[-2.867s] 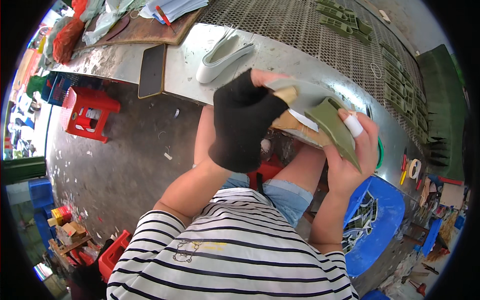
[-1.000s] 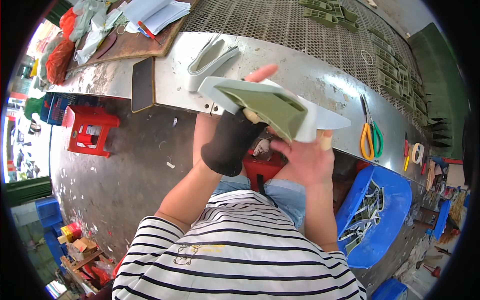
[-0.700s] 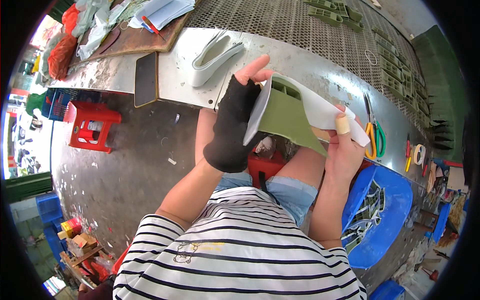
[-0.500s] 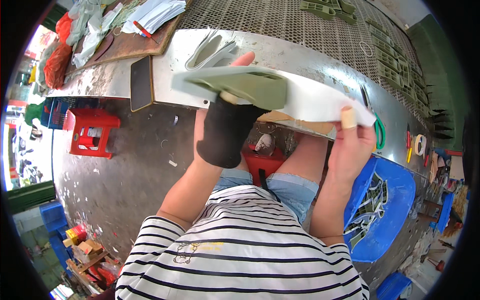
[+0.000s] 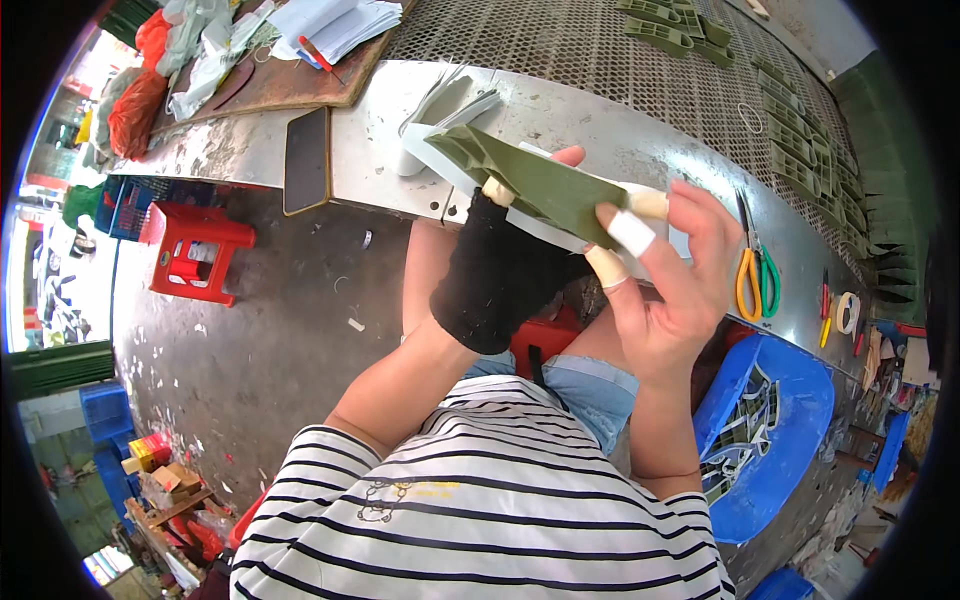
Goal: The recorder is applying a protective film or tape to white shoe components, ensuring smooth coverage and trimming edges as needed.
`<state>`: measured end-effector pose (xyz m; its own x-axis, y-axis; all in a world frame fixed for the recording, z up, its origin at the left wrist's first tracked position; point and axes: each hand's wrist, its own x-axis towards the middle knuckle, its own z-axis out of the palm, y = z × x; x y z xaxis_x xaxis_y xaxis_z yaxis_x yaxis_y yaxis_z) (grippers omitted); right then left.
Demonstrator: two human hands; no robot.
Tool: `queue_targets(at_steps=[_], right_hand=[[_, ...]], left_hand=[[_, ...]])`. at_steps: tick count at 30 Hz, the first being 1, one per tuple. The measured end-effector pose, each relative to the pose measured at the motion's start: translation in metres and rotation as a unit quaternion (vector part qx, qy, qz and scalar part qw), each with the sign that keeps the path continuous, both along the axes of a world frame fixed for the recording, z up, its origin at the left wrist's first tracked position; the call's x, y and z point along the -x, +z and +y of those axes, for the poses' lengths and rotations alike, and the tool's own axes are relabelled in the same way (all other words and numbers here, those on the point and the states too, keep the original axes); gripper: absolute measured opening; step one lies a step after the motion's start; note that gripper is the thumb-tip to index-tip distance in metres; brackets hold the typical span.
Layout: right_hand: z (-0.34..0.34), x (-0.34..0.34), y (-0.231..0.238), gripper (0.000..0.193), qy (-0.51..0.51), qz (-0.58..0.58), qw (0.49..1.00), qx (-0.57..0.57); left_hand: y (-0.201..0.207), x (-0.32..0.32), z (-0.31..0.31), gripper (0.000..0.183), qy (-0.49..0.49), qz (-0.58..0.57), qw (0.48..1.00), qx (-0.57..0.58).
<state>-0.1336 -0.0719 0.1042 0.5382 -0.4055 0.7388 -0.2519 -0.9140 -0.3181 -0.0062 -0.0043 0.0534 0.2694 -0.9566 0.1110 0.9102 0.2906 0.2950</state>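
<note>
My left hand [image 5: 500, 265], in a black fingerless glove with tape on the thumb, grips an olive-green plastic part [image 5: 560, 190] above the table's near edge. The part is long and tilted, with a ribbed hollow at its left end. A white strip [image 5: 440, 157] runs along it and shows past its left end and along its lower edge. My right hand [image 5: 670, 265], with tape on several fingertips, closes on the right end of the part and strip. Part of the strip is hidden behind the green piece and my fingers.
Folded white strips [image 5: 460, 105] and a phone [image 5: 307, 160] lie on the metal table [image 5: 230, 150]. Scissors [image 5: 755, 265] rest at the right. Green parts [image 5: 800, 140] sit on the mesh [image 5: 560, 40]. A blue tub [image 5: 790, 480] holds more parts; a red stool [image 5: 200, 250] stands left.
My right hand has moved left from the strip's far end onto the part, its fingers now against the green surface. The part has tilted, its right end lower. The view has shifted slightly.
</note>
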Motion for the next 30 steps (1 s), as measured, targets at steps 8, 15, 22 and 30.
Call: queue_targets(at_steps=[8, 15, 22, 30], right_hand=[[-0.003, -0.001, -0.008, 0.026, 0.032, -0.054, 0.998, -0.005], [-0.004, -0.003, -0.011, 0.025, 0.05, -0.065, 0.996, -0.018], [-0.005, -0.005, -0.013, 0.025, 0.035, -0.083, 0.996, -0.009], [-0.006, -0.006, -0.015, 0.024, 0.044, -0.094, 0.994, -0.017]], left_hand=[[0.002, -0.002, 0.0, 0.058, -0.025, 0.012, 0.999, -0.036], [0.009, -0.001, -0.001, 0.053, -0.022, 0.031, 0.999, -0.036], [0.017, 0.004, 0.0, 0.051, 0.082, -0.219, 0.959, -0.159], [0.016, 0.005, -0.001, 0.049, 0.155, -0.35, 0.917, -0.114]])
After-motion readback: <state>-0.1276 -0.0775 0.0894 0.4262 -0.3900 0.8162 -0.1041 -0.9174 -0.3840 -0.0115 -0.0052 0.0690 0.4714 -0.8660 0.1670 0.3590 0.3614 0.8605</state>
